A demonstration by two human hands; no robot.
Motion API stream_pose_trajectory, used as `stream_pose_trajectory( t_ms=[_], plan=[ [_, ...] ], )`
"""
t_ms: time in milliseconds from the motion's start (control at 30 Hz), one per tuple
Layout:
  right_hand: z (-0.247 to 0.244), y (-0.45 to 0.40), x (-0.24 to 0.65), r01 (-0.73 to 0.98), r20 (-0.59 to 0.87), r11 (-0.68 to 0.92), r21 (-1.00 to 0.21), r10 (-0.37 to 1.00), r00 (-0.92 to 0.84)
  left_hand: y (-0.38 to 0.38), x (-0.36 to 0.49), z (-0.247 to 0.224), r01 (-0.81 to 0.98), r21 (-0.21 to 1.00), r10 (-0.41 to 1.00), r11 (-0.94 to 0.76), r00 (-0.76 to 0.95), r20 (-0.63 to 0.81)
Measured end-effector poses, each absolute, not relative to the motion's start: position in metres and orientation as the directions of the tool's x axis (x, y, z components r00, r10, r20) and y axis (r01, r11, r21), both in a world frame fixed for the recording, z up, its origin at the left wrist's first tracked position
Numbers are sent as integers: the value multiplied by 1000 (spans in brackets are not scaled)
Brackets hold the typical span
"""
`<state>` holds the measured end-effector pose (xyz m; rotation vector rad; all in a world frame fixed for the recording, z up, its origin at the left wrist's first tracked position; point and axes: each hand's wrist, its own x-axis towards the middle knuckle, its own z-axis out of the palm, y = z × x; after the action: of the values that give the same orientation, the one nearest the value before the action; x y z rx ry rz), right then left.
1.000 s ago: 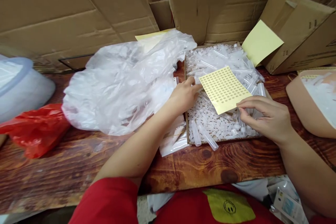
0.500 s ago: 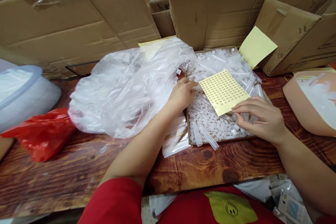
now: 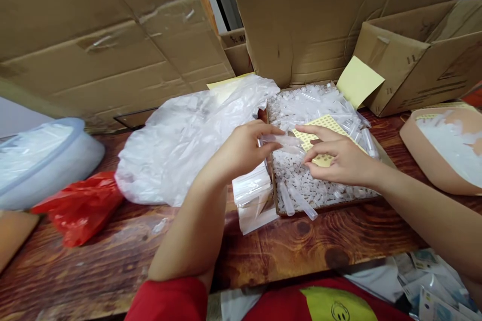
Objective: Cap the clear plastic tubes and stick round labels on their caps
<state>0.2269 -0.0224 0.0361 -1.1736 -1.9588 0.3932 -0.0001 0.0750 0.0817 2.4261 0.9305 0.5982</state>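
Note:
My left hand pinches a clear plastic tube between thumb and fingers, over the left side of the shallow cardboard tray. Close to the tube's far end is my right hand. Its index finger stretches forward, while the thumb and another finger come together; anything between them is too small to make out. Partly beneath that hand, a yellow sheet of small round stickers lies on the tray's contents. Clear tubes and many small white plastic pieces fill the tray.
Left of the tray are a crumpled translucent bag, clear packets and a red bag. A blue-rimmed tub stands far left, a peach basin far right. Behind are cardboard boxes and a plain yellow sheet.
My right hand has moved left from the sticker sheet's corner toward my left hand. The left hand has drawn back slightly and now shows a tube. The camera view has shifted.

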Motion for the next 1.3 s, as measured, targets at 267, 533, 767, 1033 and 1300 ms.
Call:
stream_pose_trajectory(
  t_ms=[267, 533, 767, 1033, 1300],
  plan=[
    [38, -17, 203, 503, 378, 459, -733, 889, -260, 67, 1, 84, 240, 813, 621, -531, 763, 180],
    [34, -23, 205, 208, 205, 243, -947, 960, -188, 71, 18, 69, -90, 929, 752, -359, 562, 345],
    [33, -26, 208, 125, 236, 259, -958, 956, -173, 51, 44, 44, -143, 989, 736, -27, 667, 116],
    [47, -30, 229, 484, 696, 617, -621, 718, -23, 54, 33, 46, -167, 921, 708, -352, 597, 378],
    [59, -51, 229, 730, 851, 676, -103, 440, -287, 53, 25, 54, -12, 734, 409, -679, 824, 392]
  ],
)
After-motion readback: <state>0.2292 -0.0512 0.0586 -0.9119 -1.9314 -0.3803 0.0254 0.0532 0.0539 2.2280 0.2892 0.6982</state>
